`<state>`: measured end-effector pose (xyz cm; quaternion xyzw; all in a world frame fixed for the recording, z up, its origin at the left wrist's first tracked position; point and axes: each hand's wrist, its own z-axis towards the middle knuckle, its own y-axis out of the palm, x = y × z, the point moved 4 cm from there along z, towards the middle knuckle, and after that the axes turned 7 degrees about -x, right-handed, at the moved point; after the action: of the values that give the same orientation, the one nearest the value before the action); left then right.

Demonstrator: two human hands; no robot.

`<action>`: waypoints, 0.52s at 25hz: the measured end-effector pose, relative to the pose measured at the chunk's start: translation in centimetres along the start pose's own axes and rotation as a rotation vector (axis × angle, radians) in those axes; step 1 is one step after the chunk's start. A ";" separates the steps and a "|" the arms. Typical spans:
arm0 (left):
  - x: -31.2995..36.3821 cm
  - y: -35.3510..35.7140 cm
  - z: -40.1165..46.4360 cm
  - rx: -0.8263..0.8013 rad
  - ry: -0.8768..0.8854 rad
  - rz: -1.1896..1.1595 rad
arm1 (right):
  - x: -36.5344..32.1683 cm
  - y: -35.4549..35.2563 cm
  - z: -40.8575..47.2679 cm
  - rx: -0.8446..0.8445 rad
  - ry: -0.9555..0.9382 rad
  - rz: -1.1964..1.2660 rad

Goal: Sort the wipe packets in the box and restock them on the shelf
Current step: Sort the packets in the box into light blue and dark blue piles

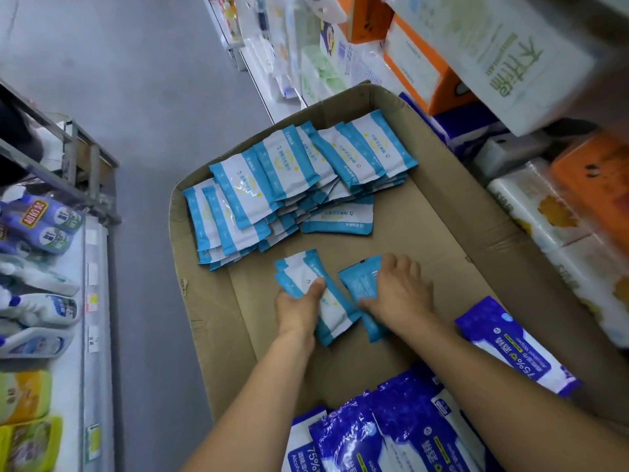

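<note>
I see both hands down in the open cardboard box (452,229), near the middle of its floor. The left hand (299,310) grips a small stack of light-blue-and-white wipe packets (306,277), thumb pressed across the top packet and fingers curled underneath. The right hand (400,289) lies over another light-blue packet (359,282), printed back facing up, with its fingers bent over the far edge and its thumb at the near side; a second packet shows under its wrist. The two bundles sit just beside each other, nearly touching.

Toward the box's far left corner, a large overlapping pile of the same light-blue packets (289,172) fans across the floor, stacked several deep and reaching the far wall. At the near edge, between and below my forearms, a heap of dark-blue alcohol wipe packs (381,434) is gathered, and one more dark-blue pack (510,345) leans along the right wall.

Outside the box, a shelf (92,301) on the left carries cleaning bottles (41,226), and shelving on the right holds tissue packs (544,206) and orange cartons (425,69).
</note>
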<state>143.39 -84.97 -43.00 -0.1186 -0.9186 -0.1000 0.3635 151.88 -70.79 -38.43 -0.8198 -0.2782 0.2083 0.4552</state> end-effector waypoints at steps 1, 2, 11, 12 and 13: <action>-0.1 -1.1 0.2 0.065 -0.013 -0.063 | 0.2 0.4 -0.2 -0.057 0.033 -0.025; -0.1 -2.1 0.2 0.130 -0.035 -0.139 | 0.5 0.8 -0.2 -0.113 0.059 -0.009; 2.3 -4.7 0.6 0.188 -0.177 -0.607 | -0.4 0.7 2.7 -0.038 0.246 1.345; 2.3 -4.5 0.7 0.193 -0.175 -0.645 | -1.0 0.4 2.8 -0.036 0.270 1.434; 2.5 -4.3 0.8 0.184 -0.177 -0.672 | -1.7 0.1 2.9 -0.058 0.294 1.492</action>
<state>139.84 -88.44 -42.28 0.2153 -0.9393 -0.1201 0.2385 148.89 -70.16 -39.80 -0.8214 0.4080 0.3421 0.2044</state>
